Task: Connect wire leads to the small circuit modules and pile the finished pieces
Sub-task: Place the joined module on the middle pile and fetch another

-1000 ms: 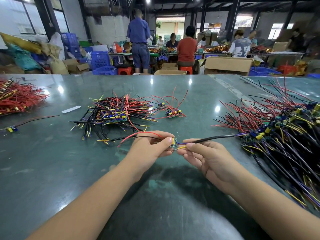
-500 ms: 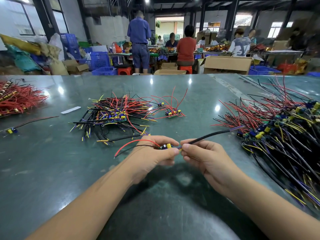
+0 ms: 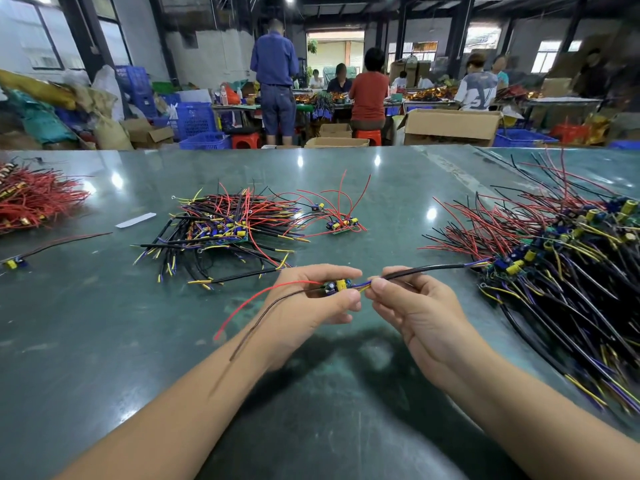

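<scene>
A small green circuit module (image 3: 335,286) with a yellow capacitor, trailing thin red and black leads, is held above the table, its other end meeting a black-sheathed cable (image 3: 426,270) with purple and yellow cores.

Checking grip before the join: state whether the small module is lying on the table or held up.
Held up: the left hand pinches the module above the table.
</scene>
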Motion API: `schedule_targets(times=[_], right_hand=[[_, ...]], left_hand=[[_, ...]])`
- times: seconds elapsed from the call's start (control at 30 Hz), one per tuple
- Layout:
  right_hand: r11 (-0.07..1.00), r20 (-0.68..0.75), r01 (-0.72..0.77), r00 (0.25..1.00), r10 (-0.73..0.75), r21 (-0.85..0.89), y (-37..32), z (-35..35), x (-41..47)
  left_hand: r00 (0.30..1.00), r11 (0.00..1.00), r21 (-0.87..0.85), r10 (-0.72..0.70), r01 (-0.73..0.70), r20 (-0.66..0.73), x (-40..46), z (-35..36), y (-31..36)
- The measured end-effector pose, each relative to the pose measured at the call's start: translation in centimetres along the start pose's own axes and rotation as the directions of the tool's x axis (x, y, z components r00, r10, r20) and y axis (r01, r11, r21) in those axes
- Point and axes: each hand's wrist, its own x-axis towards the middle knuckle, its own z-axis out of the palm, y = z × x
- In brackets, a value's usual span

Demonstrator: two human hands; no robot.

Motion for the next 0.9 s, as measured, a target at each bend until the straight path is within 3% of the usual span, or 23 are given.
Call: schedule_targets(times=[0.13, 0.23, 0.5, 0.63, 0.77, 0.9], right_hand=[[0.996, 0.066, 0.003, 0.998, 0.002, -0.084, -0.1, 0.1, -0.2], [0.995, 0.036, 0.043, 0.999, -0.04, -0.093, 0.2, 0.5, -0.2], [0.991, -0.316, 0.132, 0.941, -0.117, 0.027, -1.1, -0.8, 0.8], [0.982, -0.398, 0.154, 0.912, -0.098, 0.113, -1.6, -1.2, 1.2], [0.917, -0.339, 0.119, 0.941, 0.018, 0.379, -2.4, -0.9, 1.6], [0.904, -0.365, 0.19, 0.93, -0.041, 0.383, -3.2, -0.5, 2.1]], left_hand=[[0.995, 0.999, 0.008, 0.036, -0.035, -0.096, 0.2, 0.3, -0.1], [0.991, 0.999, -0.016, 0.03, -0.032, -0.131, 0.4, 0.0, -0.1], [0.987, 0.998, -0.053, -0.042, 0.034, -0.157, 0.8, -1.0, -0.2], [0.99, 0.998, -0.048, -0.05, 0.045, -0.128, 0.7, -0.5, -0.2], [0.994, 0.954, -0.301, -0.039, 0.007, -0.099, 0.9, -0.2, 0.2], [0.995, 0.907, -0.421, -0.027, -0.015, -0.094, 0.8, 0.6, 0.6]])
